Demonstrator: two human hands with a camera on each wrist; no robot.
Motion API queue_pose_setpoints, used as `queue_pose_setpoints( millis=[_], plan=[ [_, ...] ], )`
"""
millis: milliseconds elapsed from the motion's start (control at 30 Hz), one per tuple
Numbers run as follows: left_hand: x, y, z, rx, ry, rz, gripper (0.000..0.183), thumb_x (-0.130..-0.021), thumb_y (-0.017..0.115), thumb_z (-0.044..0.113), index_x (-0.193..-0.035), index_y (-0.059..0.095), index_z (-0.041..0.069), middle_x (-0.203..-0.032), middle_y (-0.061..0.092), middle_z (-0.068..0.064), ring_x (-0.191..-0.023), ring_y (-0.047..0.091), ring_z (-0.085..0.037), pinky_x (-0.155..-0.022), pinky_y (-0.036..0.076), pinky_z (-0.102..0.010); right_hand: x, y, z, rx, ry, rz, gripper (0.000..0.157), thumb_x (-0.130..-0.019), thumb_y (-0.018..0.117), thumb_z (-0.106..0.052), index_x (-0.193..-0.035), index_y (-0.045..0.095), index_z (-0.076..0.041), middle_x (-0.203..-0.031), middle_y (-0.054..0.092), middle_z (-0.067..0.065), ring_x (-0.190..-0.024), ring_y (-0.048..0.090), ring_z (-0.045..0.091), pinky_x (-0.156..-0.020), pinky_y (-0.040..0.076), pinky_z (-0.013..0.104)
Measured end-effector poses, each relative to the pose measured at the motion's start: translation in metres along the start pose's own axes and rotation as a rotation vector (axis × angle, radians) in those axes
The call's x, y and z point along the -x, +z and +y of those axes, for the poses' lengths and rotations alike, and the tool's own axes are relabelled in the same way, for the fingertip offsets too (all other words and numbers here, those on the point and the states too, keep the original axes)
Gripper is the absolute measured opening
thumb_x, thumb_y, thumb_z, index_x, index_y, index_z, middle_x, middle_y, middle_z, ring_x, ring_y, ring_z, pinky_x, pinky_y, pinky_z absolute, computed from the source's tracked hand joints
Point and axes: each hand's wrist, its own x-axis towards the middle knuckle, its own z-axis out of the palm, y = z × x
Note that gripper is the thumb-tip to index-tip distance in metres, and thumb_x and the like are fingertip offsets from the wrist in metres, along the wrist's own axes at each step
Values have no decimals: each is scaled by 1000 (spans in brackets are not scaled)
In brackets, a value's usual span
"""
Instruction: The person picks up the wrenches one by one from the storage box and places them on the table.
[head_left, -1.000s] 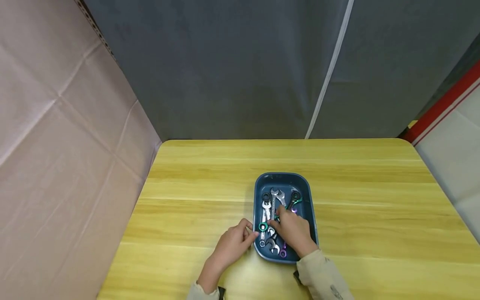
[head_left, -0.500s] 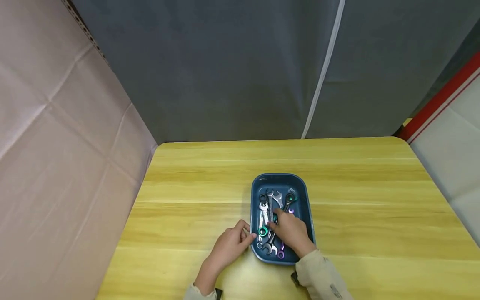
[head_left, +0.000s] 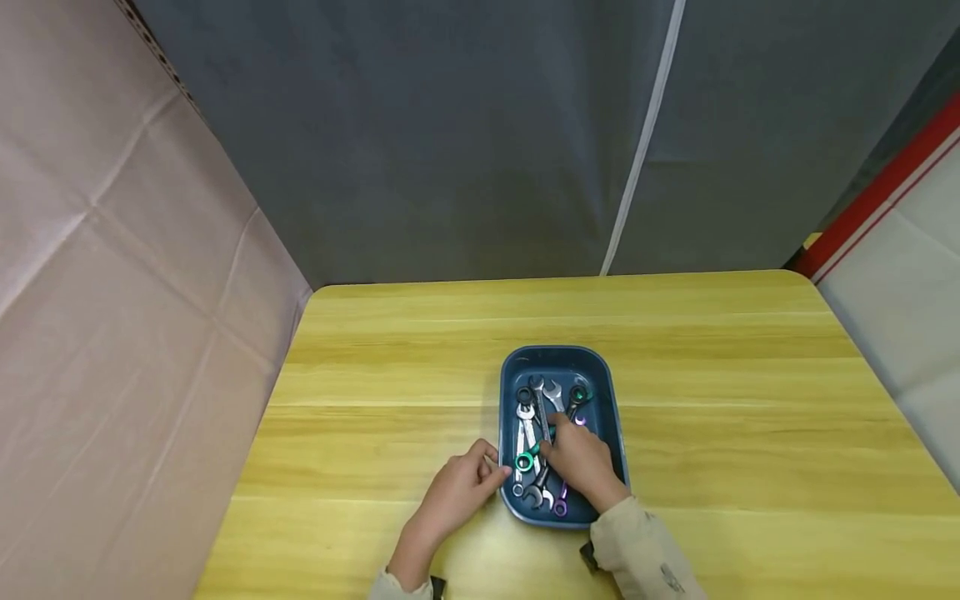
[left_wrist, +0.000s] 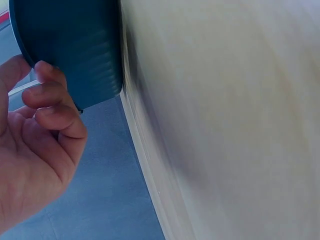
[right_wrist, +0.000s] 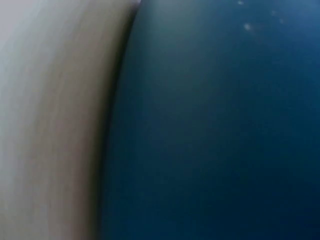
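A dark blue tray (head_left: 618, 433) on the table holds several combination wrenches, silver, black, green and purple. My left hand (head_left: 459, 493) is at its left side, thumb and fingers pinching the rim; the left wrist view shows the hand (left_wrist: 42, 130) with fingertips at the edge of the tray (left_wrist: 75, 45). My right hand (head_left: 581, 460) reaches inside, pinching a green wrench (head_left: 524, 461) whose ring end points toward the tray's left wall. A silver wrench (head_left: 542, 404) lies right by those fingertips. The right wrist view is filled mostly by the blurred tray wall (right_wrist: 200, 125); the hand is hidden there.
The tray stands on a wood-grain table (head_left: 405, 358). A grey curtain (head_left: 450, 150) hangs behind the table's far edge. Pale pink cloth (head_left: 150, 292) borders the left side, and a white panel with a red band (head_left: 885, 192) the right.
The view has shifted slightly, so the tray appears a little further left. The green wrench's ring end has turned slightly and more of its shaft shows by the right fingers. The left hand stays at the rim.
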Motion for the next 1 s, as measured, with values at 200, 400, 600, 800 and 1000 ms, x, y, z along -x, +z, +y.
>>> queue_pose_setpoints(
  millis=[200,400,600,800,1000],
  plan=[
    [1,1,-3,51,-6,-13,28,-95,60,35,-107,57,9,-62,48,11,-51,41,0,-51,37,-19,-1,1,0,-49,6,-5,46,-86,68,-21,-125,57,-2,-65,54,2,-57,50,16,-50,36,31],
    [1,0,-3,51,3,-21,29,-95,60,35,-106,57,9,-61,47,11,-51,41,0,-51,37,-19,-1,2,1,-82,16,-20,45,-83,68,-18,-123,56,-1,-64,52,1,-55,49,14,-49,35,29],
    [-2,-2,-2,53,32,-15,29,-94,61,34,-105,57,7,-61,50,9,-51,41,1,-51,37,-19,0,-1,0,-134,13,-29,43,-83,69,-16,-120,56,0,-65,53,2,-54,50,14,-49,36,28],
    [-2,-2,-2,60,17,-22,29,-94,61,34,-105,57,7,-61,50,9,-50,41,0,-51,37,-19,0,-2,1,-148,4,-43,46,-82,67,-14,-123,56,1,-65,52,1,-55,48,14,-50,35,28],
    [-2,-3,-1,59,-1,-23,28,-94,62,34,-106,58,9,-61,49,11,-51,41,0,-51,37,-19,0,0,2,-157,2,-42,43,-83,65,-13,-123,57,1,-65,51,2,-54,48,14,-50,34,28]
  ],
)
